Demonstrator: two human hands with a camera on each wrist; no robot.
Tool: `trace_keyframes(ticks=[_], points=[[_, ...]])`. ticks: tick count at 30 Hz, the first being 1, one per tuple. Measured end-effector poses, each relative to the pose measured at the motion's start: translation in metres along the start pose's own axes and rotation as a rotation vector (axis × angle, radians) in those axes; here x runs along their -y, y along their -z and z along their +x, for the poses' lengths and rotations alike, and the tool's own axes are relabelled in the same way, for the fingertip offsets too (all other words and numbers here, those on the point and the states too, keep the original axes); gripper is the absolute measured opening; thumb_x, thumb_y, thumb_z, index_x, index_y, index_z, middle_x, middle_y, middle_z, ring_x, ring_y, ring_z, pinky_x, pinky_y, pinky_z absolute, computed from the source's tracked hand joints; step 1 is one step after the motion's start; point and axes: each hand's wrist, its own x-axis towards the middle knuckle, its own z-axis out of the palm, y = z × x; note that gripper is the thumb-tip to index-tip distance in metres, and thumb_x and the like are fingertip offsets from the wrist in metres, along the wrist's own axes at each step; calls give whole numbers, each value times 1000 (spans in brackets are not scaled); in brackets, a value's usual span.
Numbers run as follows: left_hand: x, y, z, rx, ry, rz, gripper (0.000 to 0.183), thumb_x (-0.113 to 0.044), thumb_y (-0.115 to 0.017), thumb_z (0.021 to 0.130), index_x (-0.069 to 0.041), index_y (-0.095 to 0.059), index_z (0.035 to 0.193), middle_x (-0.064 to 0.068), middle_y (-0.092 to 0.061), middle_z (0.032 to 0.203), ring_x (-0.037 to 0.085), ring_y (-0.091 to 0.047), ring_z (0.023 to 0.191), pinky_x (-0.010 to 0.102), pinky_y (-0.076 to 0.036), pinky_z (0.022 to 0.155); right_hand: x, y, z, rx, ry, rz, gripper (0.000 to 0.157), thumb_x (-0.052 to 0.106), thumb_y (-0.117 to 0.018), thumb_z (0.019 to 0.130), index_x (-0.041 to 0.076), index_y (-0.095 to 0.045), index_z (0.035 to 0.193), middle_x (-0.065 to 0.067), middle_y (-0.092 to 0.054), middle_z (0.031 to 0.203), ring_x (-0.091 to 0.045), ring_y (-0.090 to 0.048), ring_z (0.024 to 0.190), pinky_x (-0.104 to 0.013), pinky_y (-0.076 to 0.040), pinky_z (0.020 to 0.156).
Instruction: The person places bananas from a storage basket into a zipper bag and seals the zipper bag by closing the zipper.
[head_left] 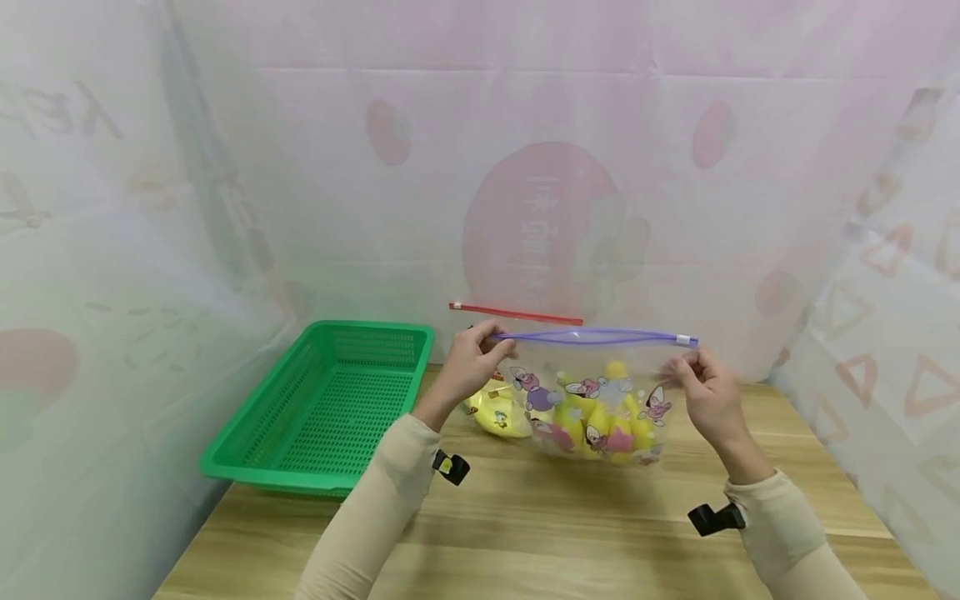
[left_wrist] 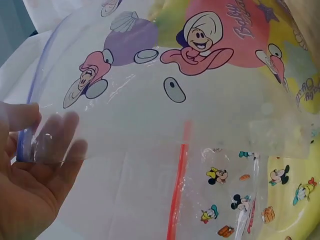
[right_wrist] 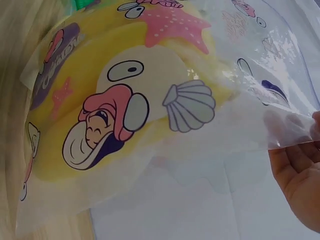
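A clear zip bag (head_left: 536, 425) printed with cartoon oysters and shells hangs upright over the table, several yellow things inside. Their kind is hard to tell through the print. My left hand (head_left: 468, 367) pinches its upper left corner, and my right hand (head_left: 711, 398) pinches the upper right one. Along the top runs a purple zip (head_left: 592, 337) whose strips bow apart slightly, with a white slider (head_left: 683, 340) near the right hand. Behind it stands a second zip bag (left_wrist: 215, 195) with a red zip (head_left: 517, 314) and something yellow inside, partly hidden.
A green perforated plastic basket (head_left: 258, 417) sits at the left of the wooden table (head_left: 525, 533). Pale printed curtains (head_left: 420, 208) close off the back and both sides.
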Motion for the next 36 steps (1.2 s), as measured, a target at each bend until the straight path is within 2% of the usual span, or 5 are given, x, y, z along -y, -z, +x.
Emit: trace_keyframes(ticks=[9, 20, 28, 32, 36], points=[[-2, 12, -4, -17, 154, -136, 15, -17, -58, 95, -3, -62, 101, 11, -65, 87, 22, -66, 67, 38, -56, 60, -18, -10, 3, 89, -69, 104, 27, 16, -44, 101, -9, -48, 93, -8, -63, 80, -11, -63, 68, -25, -53, 61], [26, 18, 3, -41, 333, -63, 16, -20, -61, 93, -6, -64, 98, 17, -62, 92, 21, -57, 74, 28, -48, 58, -33, -30, 7, 104, -156, 126, 25, 13, -47, 100, -12, -52, 98, -31, -60, 95, -17, -64, 73, -25, -53, 66], [22, 22, 5, -132, 369, -144, 19, -16, -60, 94, -2, -63, 106, 17, -63, 96, 27, -64, 74, 32, -55, 62, -36, -41, 7, 102, -196, 158, 28, 17, -51, 99, -10, -51, 103, -15, -66, 93, -10, -66, 77, -23, -53, 70], [23, 26, 5, -165, 370, -72, 19, -18, -61, 93, -5, -64, 106, 17, -63, 97, 31, -62, 79, 29, -52, 59, -33, -46, 10, 98, -202, 187, 25, 17, -52, 98, -6, -49, 105, -3, -67, 84, -8, -64, 72, -22, -52, 66], [23, 27, 8, -154, 345, 66, 20, -21, -61, 93, -8, -64, 107, 11, -62, 100, 24, -59, 85, 29, -51, 65, -31, -50, 12, 84, -179, 172, 26, 18, -50, 99, -7, -52, 105, -5, -64, 83, -9, -60, 70, -22, -50, 62]])
